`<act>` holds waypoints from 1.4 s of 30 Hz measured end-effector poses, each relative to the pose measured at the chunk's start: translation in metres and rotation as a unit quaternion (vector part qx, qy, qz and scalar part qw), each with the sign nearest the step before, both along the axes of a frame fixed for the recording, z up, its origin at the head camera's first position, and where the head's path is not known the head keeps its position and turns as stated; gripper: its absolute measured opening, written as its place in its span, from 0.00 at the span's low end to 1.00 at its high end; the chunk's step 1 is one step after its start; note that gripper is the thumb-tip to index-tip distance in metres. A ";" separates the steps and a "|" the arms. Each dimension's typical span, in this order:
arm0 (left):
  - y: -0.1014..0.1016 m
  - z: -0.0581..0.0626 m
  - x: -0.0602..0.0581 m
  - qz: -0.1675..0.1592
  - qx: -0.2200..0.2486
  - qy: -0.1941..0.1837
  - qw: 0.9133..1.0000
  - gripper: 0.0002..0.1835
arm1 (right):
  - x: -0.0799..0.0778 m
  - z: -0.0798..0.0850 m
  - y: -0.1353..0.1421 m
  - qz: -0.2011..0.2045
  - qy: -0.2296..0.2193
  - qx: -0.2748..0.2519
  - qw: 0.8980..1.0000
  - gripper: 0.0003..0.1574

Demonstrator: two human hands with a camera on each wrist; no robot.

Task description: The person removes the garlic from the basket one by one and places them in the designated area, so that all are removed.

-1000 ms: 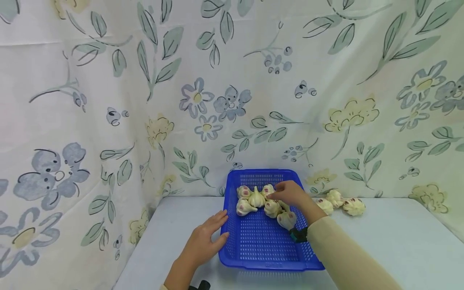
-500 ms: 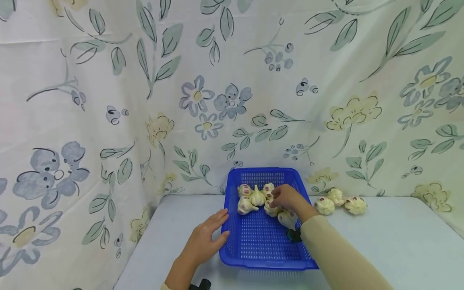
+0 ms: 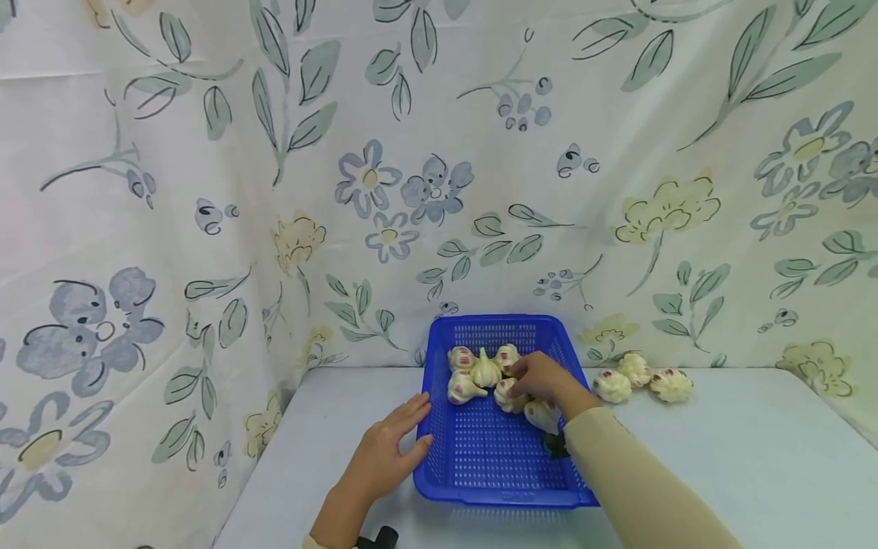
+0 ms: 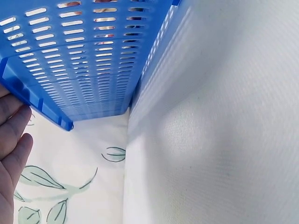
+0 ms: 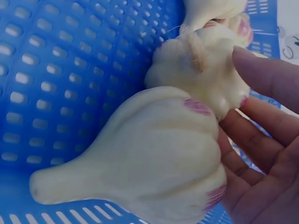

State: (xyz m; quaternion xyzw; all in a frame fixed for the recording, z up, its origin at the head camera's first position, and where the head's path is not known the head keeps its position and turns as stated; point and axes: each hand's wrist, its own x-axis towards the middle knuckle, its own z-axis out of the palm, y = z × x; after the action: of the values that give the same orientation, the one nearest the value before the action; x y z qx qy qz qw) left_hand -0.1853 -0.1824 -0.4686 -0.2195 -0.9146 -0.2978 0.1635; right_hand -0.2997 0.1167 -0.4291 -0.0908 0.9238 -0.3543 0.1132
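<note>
A blue plastic basket (image 3: 507, 499) stands on the white table with several garlic bulbs grouped at its far end. My right hand (image 3: 545, 381) reaches inside; in the right wrist view its thumb and fingers hold a garlic bulb (image 5: 201, 70) between them. Nearer that camera lies another bulb (image 5: 154, 149), its long neck pointing away from the hand. At the basket's left side, my left hand (image 3: 387, 450) touches the rim with straight fingers, and the left wrist view has these fingertips (image 4: 23, 114) right at the rim.
Three more garlic bulbs (image 3: 634, 370) lie on the table (image 3: 741, 442) to the right of the basket. Behind the table hangs a floral curtain (image 3: 439, 252).
My right hand has come nearer and lower, from above the bulbs onto the one it now holds. My left hand has stayed at the rim.
</note>
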 end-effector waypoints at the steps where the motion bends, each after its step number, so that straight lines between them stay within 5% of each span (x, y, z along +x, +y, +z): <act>1: 0.000 0.000 0.000 0.001 0.000 -0.001 1.000 0.27 | 0.000 0.000 -0.001 0.003 0.003 0.000 1.000 0.31; 12: 0.001 0.003 0.002 0.006 -0.002 -0.015 1.000 0.27 | -0.003 -0.007 -0.005 0.007 -0.009 0.021 1.000 0.35; 21: 0.000 0.002 0.001 0.007 -0.009 -0.009 1.000 0.27 | -0.002 -0.010 -0.007 0.048 0.001 0.042 0.998 0.30; 27: 0.000 0.002 0.001 0.005 -0.004 -0.009 1.000 0.27 | 0.001 -0.007 -0.009 0.063 0.004 0.060 0.996 0.34; 42: 0.001 0.003 0.001 -0.001 0.002 -0.005 1.000 0.27 | 0.003 -0.009 -0.009 0.072 -0.038 0.082 0.993 0.39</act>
State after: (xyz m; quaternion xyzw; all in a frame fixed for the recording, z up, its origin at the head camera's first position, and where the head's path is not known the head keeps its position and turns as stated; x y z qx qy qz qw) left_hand -0.1838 -0.1812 -0.4658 -0.2189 -0.9146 -0.3007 0.1589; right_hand -0.2967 0.1077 -0.4381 -0.1339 0.9358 -0.2717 0.1805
